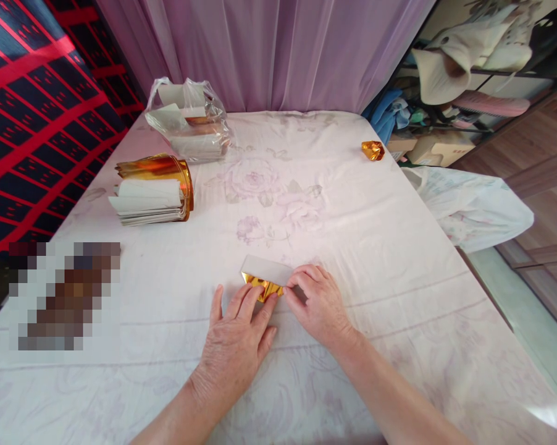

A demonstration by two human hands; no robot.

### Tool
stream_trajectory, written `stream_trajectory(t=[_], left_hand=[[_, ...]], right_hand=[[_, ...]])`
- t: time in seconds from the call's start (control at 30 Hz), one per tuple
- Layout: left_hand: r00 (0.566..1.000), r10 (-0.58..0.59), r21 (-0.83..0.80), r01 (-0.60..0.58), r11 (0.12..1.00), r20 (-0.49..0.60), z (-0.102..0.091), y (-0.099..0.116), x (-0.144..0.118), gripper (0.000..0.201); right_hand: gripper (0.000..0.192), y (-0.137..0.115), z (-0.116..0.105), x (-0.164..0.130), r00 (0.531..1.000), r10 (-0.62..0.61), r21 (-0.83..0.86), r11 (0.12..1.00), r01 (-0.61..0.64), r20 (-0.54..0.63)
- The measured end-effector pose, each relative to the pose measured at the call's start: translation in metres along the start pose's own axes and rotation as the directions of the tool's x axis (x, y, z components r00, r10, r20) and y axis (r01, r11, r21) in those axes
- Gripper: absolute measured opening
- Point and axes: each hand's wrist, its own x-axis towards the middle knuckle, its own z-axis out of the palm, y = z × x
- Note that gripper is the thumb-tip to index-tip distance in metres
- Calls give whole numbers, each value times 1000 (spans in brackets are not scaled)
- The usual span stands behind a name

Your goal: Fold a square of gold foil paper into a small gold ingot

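Observation:
A partly folded sheet of gold foil paper lies on the table in front of me, its pale backing up along the far side and shiny gold nearer me. My left hand lies on it with fingers spread, the fingertips pressing the gold part flat. At the sheet's right end, the thumb and index finger of my right hand pinch its corner. My fingers cover part of the near edge.
A banded stack of gold and white paper stands at the left, with a clear plastic bag of paper behind it. A folded gold piece sits near the right edge. A white plastic bag hangs beyond that edge. Something pixelated lies left.

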Motion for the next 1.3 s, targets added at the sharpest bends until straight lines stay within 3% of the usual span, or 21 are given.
stream_trajectory(t=[0.4, 0.63, 0.93, 1.3], left_hand=[[1000, -7, -9, 7, 1000, 5, -1, 0, 1, 41], [1000, -10, 3, 10, 1000, 6, 0, 0, 2, 40], [1000, -4, 2, 4, 1000, 1, 0, -1, 2, 39], [998, 54, -34, -52, 998, 43, -5, -14, 5, 35]], right_hand=[[6, 0, -1, -1, 999, 6, 25, 1000, -7, 43], [16, 3, 0, -2, 999, -19, 31, 999, 18, 35], [8, -5, 2, -1, 999, 25, -39, 999, -24, 37], [11, -2, 1, 4, 994, 81, 61, 994, -86, 76]])
